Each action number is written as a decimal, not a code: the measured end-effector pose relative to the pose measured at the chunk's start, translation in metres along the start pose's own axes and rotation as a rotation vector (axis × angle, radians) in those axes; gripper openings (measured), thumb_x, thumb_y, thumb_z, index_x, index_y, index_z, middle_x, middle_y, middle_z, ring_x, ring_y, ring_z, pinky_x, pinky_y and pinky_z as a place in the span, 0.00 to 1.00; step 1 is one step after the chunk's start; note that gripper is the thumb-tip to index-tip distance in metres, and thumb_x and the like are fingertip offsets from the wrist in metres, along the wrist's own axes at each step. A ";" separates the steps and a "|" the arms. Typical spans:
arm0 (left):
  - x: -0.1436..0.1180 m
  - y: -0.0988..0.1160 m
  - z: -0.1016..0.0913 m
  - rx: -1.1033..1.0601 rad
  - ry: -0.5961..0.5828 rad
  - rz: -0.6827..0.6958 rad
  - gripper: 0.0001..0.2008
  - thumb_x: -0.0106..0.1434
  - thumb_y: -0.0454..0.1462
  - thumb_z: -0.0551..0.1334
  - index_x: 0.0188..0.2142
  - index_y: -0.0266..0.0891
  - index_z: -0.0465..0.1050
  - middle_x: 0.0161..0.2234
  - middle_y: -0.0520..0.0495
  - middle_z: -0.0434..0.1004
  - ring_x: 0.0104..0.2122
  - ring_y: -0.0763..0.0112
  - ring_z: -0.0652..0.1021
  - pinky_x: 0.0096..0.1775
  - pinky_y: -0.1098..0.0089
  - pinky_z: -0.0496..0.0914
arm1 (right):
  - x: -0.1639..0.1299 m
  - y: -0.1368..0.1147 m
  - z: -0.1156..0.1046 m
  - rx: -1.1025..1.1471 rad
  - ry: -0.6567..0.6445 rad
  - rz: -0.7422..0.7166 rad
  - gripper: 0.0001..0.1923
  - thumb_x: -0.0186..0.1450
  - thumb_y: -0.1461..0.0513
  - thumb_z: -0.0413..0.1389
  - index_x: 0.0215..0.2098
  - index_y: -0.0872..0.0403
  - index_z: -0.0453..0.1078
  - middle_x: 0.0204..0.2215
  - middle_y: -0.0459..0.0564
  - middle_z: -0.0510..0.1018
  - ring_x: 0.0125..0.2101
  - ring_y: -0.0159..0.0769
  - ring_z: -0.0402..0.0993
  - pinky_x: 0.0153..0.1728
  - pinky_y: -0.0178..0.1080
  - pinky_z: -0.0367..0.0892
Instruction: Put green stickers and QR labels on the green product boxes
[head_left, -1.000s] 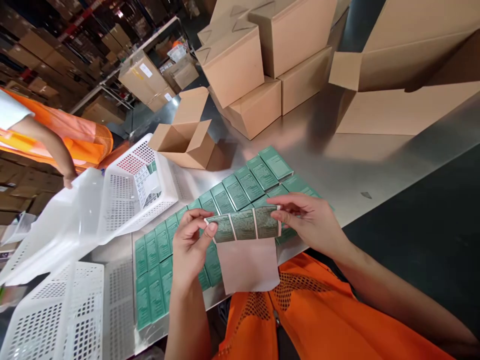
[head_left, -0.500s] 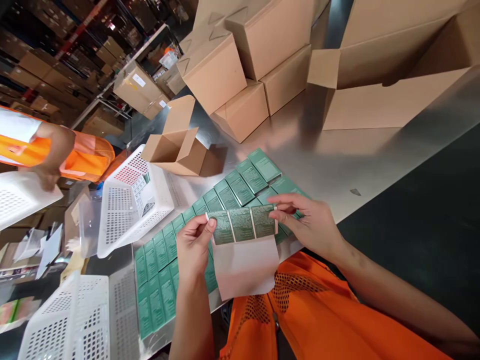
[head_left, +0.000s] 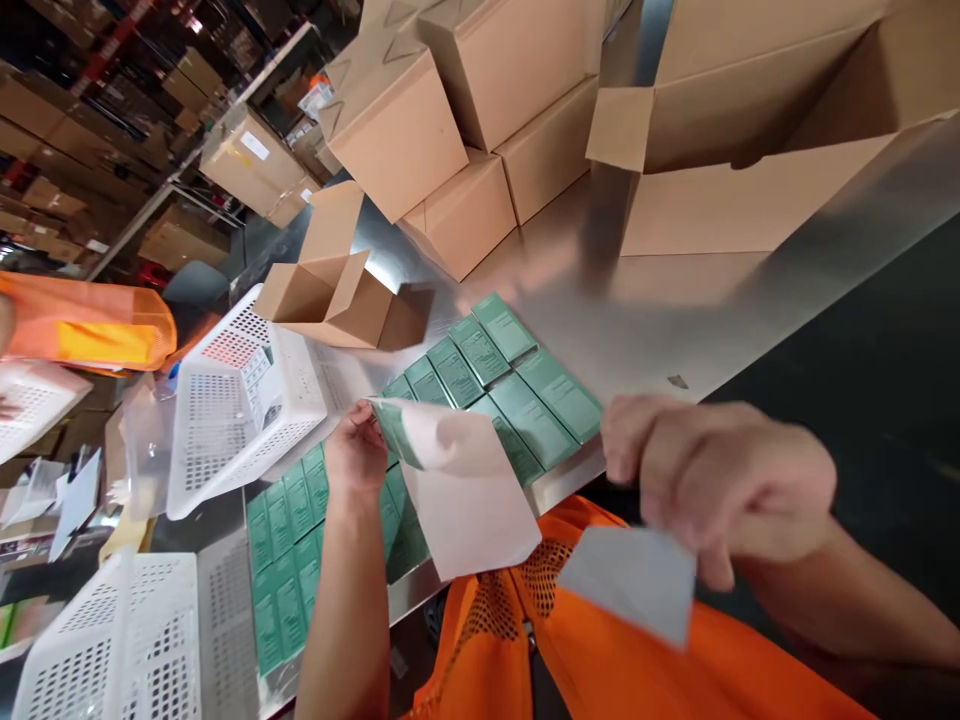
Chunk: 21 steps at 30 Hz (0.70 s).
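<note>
My left hand (head_left: 356,445) pinches the left end of a label sheet (head_left: 472,500). The sheet's pale backing shows, and its upper edge curls over, leaving a strip of green print visible by the fingers. My right hand (head_left: 720,485), raised close to the camera and blurred, is closed on one detached label (head_left: 637,580), whose plain grey back faces me. Beneath the sheet, rows of small green boxes (head_left: 544,405) lie packed side by side on the metal table. Some boxes are hidden behind my left forearm and the sheet.
Closed cartons (head_left: 457,200) stand stacked at the back, with a small open carton (head_left: 330,305) before them. A large open carton (head_left: 750,205) is at right. White perforated baskets (head_left: 217,440) stand at left. Another person's orange vest (head_left: 90,320) shows at far left.
My right hand has moved away from the sheet, right and toward the camera, with a label in it. The sheet now curls over, held by my left hand alone. The camera view shifted slightly.
</note>
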<state>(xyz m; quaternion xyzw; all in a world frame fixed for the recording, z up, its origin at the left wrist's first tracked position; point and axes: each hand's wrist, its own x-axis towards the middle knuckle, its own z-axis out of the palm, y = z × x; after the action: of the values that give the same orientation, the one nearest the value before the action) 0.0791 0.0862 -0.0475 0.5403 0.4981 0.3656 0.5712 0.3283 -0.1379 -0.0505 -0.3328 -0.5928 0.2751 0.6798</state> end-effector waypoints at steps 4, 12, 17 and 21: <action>-0.021 0.009 0.025 0.135 -0.306 -0.179 0.19 0.56 0.50 0.65 0.16 0.42 0.68 0.13 0.52 0.57 0.11 0.78 0.55 0.16 0.70 0.48 | 0.025 0.027 -0.026 -0.116 0.219 0.369 0.09 0.57 0.51 0.68 0.29 0.46 0.78 0.25 0.44 0.79 0.27 0.35 0.75 0.31 0.41 0.72; -0.074 -0.021 0.075 0.567 -0.617 -0.228 0.22 0.60 0.55 0.63 0.38 0.39 0.81 0.20 0.52 0.70 0.20 0.72 0.67 0.24 0.71 0.57 | 0.043 0.086 -0.025 -0.124 0.024 0.708 0.14 0.53 0.51 0.66 0.31 0.53 0.79 0.25 0.45 0.80 0.27 0.32 0.73 0.30 0.36 0.66; -0.082 -0.038 0.085 0.659 -0.559 -0.144 0.20 0.61 0.53 0.61 0.29 0.38 0.77 0.19 0.54 0.67 0.20 0.73 0.63 0.25 0.70 0.56 | 0.034 0.091 -0.013 -0.257 0.000 0.693 0.11 0.55 0.54 0.65 0.31 0.53 0.81 0.22 0.43 0.78 0.24 0.29 0.68 0.28 0.34 0.61; -0.085 -0.043 0.092 0.735 -0.527 -0.093 0.17 0.61 0.49 0.59 0.24 0.40 0.71 0.18 0.54 0.66 0.20 0.72 0.64 0.26 0.70 0.57 | 0.028 0.092 -0.006 -0.424 -0.013 0.663 0.05 0.59 0.58 0.65 0.30 0.51 0.81 0.22 0.41 0.78 0.24 0.28 0.69 0.29 0.33 0.61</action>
<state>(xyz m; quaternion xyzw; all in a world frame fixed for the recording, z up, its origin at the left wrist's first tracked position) 0.1426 -0.0252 -0.0820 0.7590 0.4561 -0.0113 0.4644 0.3403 -0.0595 -0.1056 -0.6377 -0.5009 0.3531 0.4665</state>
